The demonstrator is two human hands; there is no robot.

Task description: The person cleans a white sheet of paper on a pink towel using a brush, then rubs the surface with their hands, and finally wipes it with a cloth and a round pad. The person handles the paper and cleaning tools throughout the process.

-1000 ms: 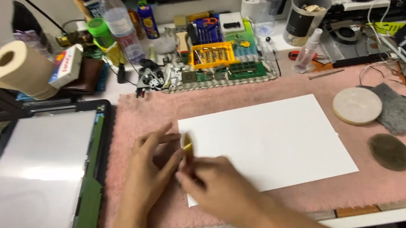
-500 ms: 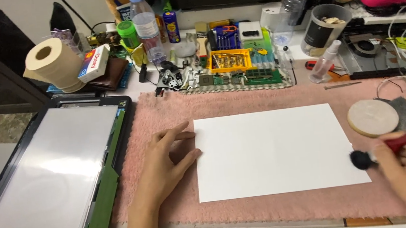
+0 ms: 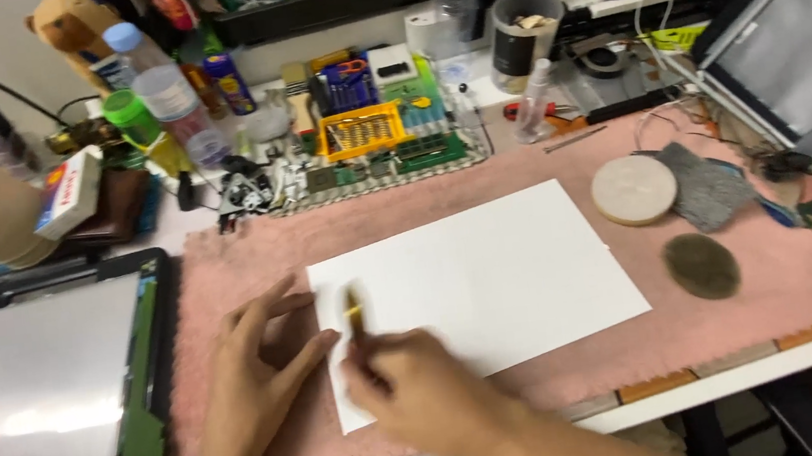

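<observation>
The right hand [image 3: 413,388] fingers grip a brush [image 3: 352,309], its long axis pointing away, while the left hand [image 3: 256,374] fingers lie spread, pinning the white paper [image 3: 492,279] at its left edge.

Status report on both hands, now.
Left hand flat, pinning white paper. Right hand grip shut on brush at paper's left edge. Nothing in the way.
</observation>
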